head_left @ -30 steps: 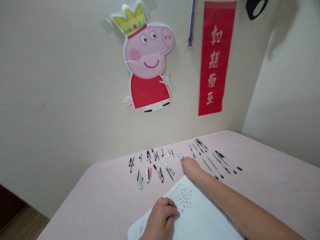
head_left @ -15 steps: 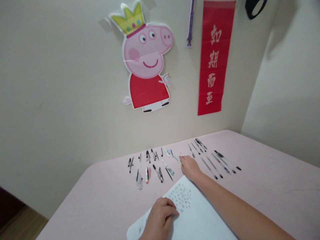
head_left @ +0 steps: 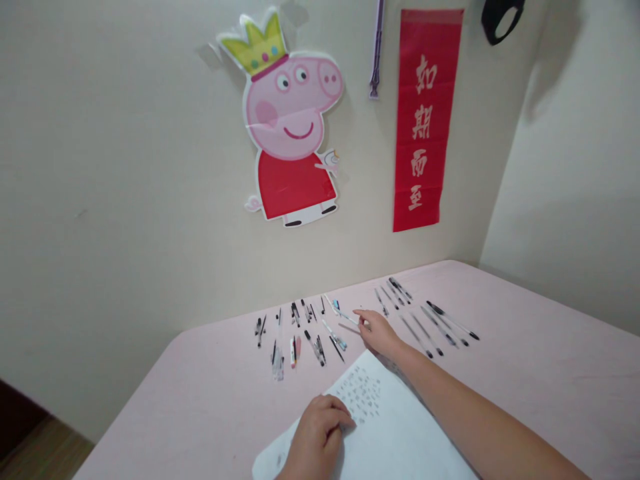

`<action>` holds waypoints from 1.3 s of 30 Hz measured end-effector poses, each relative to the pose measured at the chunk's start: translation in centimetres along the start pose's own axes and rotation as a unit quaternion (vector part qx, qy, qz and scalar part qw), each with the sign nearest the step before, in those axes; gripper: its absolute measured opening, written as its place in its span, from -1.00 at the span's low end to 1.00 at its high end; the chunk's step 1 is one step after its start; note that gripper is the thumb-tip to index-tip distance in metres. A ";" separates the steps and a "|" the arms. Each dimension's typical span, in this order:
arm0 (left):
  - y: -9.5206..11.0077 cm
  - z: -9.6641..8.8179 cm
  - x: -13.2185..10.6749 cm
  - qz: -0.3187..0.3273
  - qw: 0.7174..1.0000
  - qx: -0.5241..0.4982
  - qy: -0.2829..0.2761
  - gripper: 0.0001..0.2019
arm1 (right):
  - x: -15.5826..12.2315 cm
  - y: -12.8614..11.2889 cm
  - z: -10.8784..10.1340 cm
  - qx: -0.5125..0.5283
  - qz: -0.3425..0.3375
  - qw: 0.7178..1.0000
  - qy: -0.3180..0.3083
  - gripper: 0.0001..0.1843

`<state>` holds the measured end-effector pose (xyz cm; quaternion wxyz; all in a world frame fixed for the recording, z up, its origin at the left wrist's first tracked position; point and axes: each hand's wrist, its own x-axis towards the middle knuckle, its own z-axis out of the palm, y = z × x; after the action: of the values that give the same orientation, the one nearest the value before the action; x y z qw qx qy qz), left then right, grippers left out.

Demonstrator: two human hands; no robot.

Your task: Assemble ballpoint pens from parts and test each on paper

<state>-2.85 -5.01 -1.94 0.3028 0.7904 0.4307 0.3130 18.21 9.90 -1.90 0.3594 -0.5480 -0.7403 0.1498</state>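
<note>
Jutting leftward from the right hand (which pinches it) is a slim pen.

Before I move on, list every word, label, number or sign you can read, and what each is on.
"如期而至": down the red banner.
Rows of small dark marks on the white sheet: too small and blurred to read.
Pens on the pink cover: any print is too small to read.
</note>
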 end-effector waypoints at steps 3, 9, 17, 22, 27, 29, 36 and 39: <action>-0.5 0.2 0.0 0.017 0.997 -0.042 0.058 -0.59 | 0.1 0.1 -0.2 0.141 -0.002 0.989 -0.031 -0.55; -0.9 0.1 0.6 -0.047 0.974 -0.170 0.142 -0.77 | -0.1 -2.1 -1.7 0.296 -0.015 0.946 -0.129 -0.55; 0.2 -0.3 1.2 -0.182 0.881 -0.383 0.210 -0.57 | -3.2 -8.1 -0.6 0.400 0.004 0.854 -0.332 -0.45; 1.5 -1.0 1.2 -0.233 0.868 -0.375 0.227 -0.63 | -4.4 -9.2 0.3 0.383 0.030 0.855 -0.348 -0.44; 1.4 -1.0 1.2 -0.225 0.878 -0.354 0.229 -0.66 | -4.2 -8.7 0.6 0.387 0.033 0.855 -0.343 -0.41; 1.3 -1.1 1.2 -0.218 0.885 -0.340 0.233 -0.67 | -3.9 -8.4 0.5 0.367 0.025 0.865 -0.342 -0.51; 0.8 -1.0 1.0 -0.251 0.880 -0.329 0.232 -0.62 | -1.4 -5.0 -2.1 -0.035 -0.009 0.993 -0.113 -0.84; 0.4 -0.9 1.0 -0.252 0.880 -0.337 0.220 -0.61 | -0.6 -3.0 -3.4 -0.183 0.025 0.980 -0.071 -0.80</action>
<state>-2.88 -4.18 -0.88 0.5169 0.4163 0.5391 0.5186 18.58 7.71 2.09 0.1959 -0.6106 -0.7651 0.0587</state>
